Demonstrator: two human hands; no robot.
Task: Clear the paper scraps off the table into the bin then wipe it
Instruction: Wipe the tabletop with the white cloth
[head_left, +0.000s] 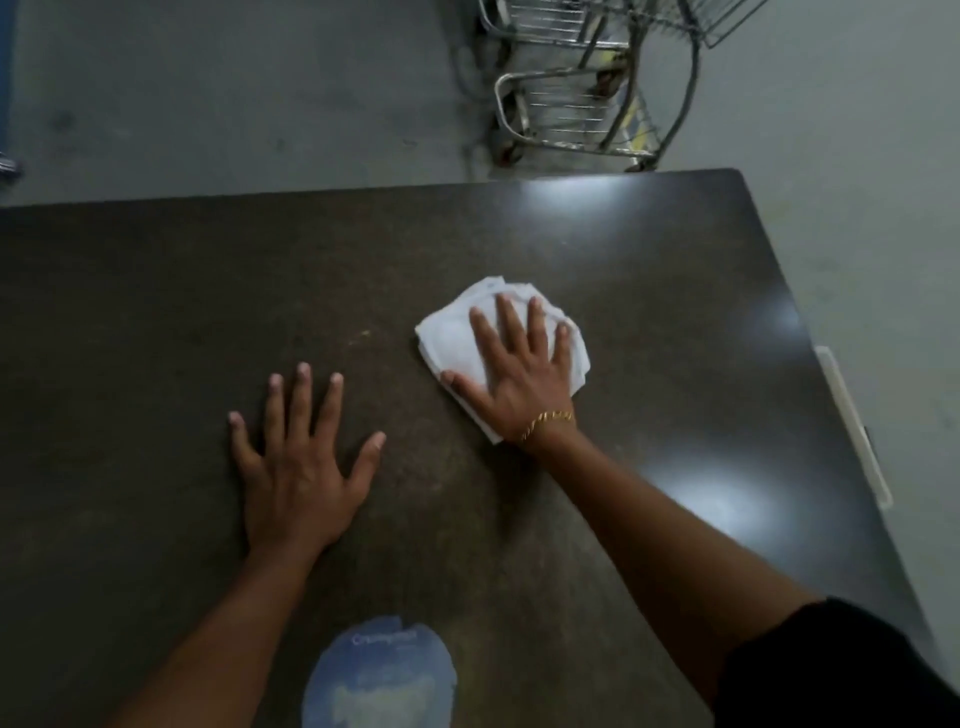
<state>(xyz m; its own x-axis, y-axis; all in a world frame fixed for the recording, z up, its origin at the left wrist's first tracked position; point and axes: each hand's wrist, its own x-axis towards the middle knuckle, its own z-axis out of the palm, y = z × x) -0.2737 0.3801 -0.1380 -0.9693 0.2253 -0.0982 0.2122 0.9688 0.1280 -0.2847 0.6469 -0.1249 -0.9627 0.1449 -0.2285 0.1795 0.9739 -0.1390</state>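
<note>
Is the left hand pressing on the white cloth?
No, the left hand lies flat on the bare table; the right hand presses the white cloth.

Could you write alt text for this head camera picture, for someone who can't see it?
A person's right hand presses a folded white cloth flat on a dark table, while the left hand rests spread on the bare surface. A metal wire cart stands on the floor beyond.

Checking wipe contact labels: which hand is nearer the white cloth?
Right. The right hand lies flat on top of the white cloth; the left hand rests on the bare table, apart from the cloth on its left.
</note>
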